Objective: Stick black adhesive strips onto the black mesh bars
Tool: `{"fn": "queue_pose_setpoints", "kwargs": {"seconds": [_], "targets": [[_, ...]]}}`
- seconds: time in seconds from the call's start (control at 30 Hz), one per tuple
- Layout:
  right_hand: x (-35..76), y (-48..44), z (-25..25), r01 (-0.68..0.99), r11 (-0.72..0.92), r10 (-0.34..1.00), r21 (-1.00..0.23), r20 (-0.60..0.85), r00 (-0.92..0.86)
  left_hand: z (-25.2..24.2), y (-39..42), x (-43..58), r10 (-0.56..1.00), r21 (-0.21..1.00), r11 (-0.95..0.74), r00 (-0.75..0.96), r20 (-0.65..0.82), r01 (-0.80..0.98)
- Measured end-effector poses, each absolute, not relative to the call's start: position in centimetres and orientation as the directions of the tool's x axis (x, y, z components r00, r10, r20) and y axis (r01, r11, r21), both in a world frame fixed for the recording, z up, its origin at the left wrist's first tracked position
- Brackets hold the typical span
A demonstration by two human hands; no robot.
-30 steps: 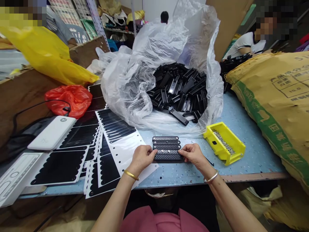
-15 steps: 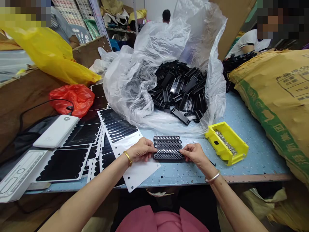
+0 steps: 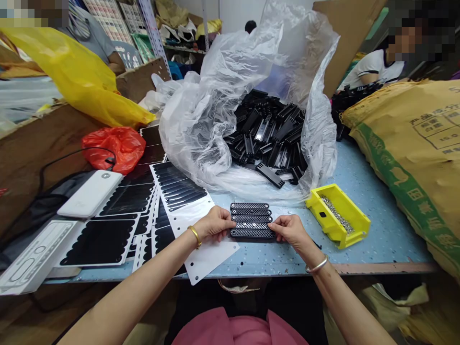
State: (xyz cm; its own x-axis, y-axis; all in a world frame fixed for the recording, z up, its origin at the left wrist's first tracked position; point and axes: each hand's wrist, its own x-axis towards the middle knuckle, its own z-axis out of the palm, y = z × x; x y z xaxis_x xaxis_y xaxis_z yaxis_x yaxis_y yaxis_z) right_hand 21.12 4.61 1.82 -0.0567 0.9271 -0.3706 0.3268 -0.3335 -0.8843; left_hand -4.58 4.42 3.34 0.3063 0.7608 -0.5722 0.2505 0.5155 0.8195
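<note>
Several black perforated strips (image 3: 251,220) with metal-mesh faces lie side by side on the speckled blue table (image 3: 381,239). My left hand (image 3: 214,224) grips their left ends, and my right hand (image 3: 289,231) holds their right ends. Just left of the strips, a white backing sheet with black adhesive strips (image 3: 183,196) lies partly under my left forearm. More such sheets (image 3: 98,244) overlap further left. Loose black perforated parts (image 3: 264,139) fill an open clear plastic bag (image 3: 194,129) behind my hands.
A yellow plastic bin (image 3: 338,216) holding small metal pieces stands to the right. A large tan sack (image 3: 406,153) bulges over the right side. A white power bank (image 3: 89,194), red bag (image 3: 115,149) and yellow bag (image 3: 68,79) lie left. A co-worker (image 3: 373,67) sits far right.
My left forearm has swung outward to the left, with the hand staying on the strips. My right hand has hardly moved. The whole view has drifted slightly.
</note>
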Motion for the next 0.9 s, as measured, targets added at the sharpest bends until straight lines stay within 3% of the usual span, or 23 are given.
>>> {"fn": "queue_pose_setpoints", "kwargs": {"seconds": [0.1,0.2,0.3,0.4,0.5,0.6,0.73,0.9], "targets": [[21.5,4.5,1.9,0.353,-0.324,0.929,-0.878,-0.366,-0.057,3.6,4.2,-4.9,0.769,0.829,0.469,0.319,-0.553,0.305],[22.0,4.4,2.2,0.454,-0.22,0.971,-0.863,-0.236,0.023,4.0,3.6,-4.9,0.869,0.78,0.319,0.162,-0.467,0.538],[21.6,4.0,2.4,0.594,-0.001,0.999,-0.804,0.02,0.029,3.9,2.2,-4.2,0.996,0.628,0.012,0.044,-0.073,0.778],[20.0,3.3,2.5,0.665,0.229,0.973,-0.711,0.162,-0.161,3.2,0.8,-2.8,0.973,0.573,-0.225,0.149,0.177,0.788],[18.1,2.8,2.5,0.738,0.375,0.926,-0.56,0.183,-0.331,2.6,0.2,-1.3,0.961,0.532,-0.277,0.225,0.162,0.8],[16.9,2.9,2.7,0.809,0.386,0.917,-0.444,0.086,-0.39,2.7,0.6,-0.5,0.964,0.454,-0.259,0.255,0.073,0.853],[16.7,3.2,3.1,0.837,0.33,0.93,-0.437,-0.001,-0.368,3.2,0.9,-0.2,0.967,0.393,-0.24,0.253,0.018,0.888],[17.9,2.6,2.6,0.813,0.309,0.941,-0.494,0.034,-0.337,3.2,0.1,-0.2,0.949,0.423,-0.302,0.31,0.053,0.854]]}}
